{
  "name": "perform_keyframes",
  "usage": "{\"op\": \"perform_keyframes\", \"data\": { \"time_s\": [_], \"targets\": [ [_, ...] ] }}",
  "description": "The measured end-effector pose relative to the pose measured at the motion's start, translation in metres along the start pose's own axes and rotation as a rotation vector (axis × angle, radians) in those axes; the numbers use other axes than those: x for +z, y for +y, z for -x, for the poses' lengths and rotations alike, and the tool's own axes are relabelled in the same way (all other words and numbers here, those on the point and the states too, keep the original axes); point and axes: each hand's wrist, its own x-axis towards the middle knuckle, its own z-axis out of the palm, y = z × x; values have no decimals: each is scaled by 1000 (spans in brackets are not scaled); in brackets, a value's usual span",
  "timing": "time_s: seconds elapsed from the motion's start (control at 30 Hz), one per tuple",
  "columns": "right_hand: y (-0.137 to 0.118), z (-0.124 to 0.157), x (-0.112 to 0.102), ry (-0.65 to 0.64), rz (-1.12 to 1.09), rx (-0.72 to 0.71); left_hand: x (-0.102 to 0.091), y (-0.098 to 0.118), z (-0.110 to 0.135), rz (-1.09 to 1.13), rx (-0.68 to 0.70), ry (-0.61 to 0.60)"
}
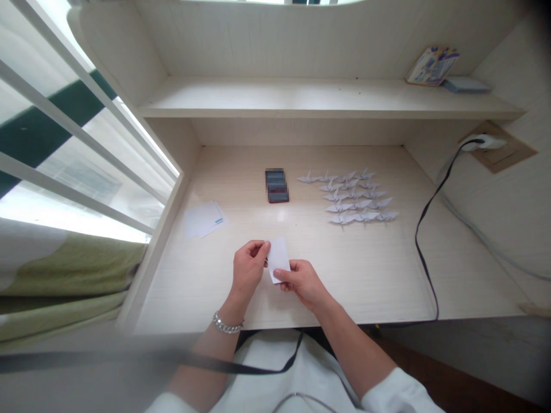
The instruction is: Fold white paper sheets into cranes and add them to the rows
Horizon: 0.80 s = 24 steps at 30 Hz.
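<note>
A small white sheet of paper (279, 255), narrow and seemingly folded, is held above the near part of the desk. My left hand (251, 265) pinches its left edge between thumb and fingers. On the lower right side, my right hand (301, 280) grips it with the thumb on top and the fingers beneath. Folded white paper cranes (359, 198) stand in several rows to the right, beyond my hands. More white paper sheets (202, 219) lie flat at the left, one with a small blue mark.
A dark phone-like object (276, 185), its face pixelated, lies at the desk's middle. A black cable (424, 221) runs from a wall socket (497, 146) down the right side. A small printed box (431, 66) stands on the shelf (275, 97). White bars (77, 115) line the left.
</note>
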Motion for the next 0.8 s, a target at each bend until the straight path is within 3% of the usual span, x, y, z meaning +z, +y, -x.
{"op": "perform_keyframes", "data": {
  "time_s": [0.17,0.33,0.8],
  "targets": [
    [0,-1,-1,10,-30,-46,-3,-4,3,40,-78,-119],
    [-3,-3,-1,33,-7,-76,-4,-7,11,-44,-61,-238],
    [6,-12,-1,191,90,-98,2,-12,19,-337,132,-35]
  ]
}}
